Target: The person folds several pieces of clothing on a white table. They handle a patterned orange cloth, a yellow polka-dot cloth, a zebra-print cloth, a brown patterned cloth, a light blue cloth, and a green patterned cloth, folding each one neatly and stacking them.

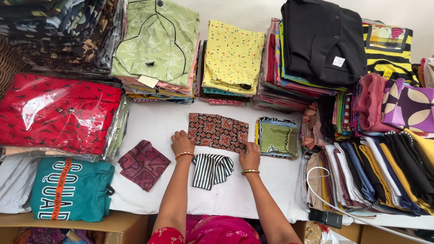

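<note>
Brown patterned cloth lies flat on the white table, my left hand and right hand pressing its lower corners with fingers spread, nothing gripped; striped cloth just below, maroon cloth left, green folded cloth right.

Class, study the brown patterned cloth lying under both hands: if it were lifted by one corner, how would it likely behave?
The brown patterned cloth would probably droop and unfold, since it looks thin and lies quite flat on the white table. It seems light: the left hand and right hand only rest fingertips on its edges. It would hardly roll or tip, though it might slide.
</note>
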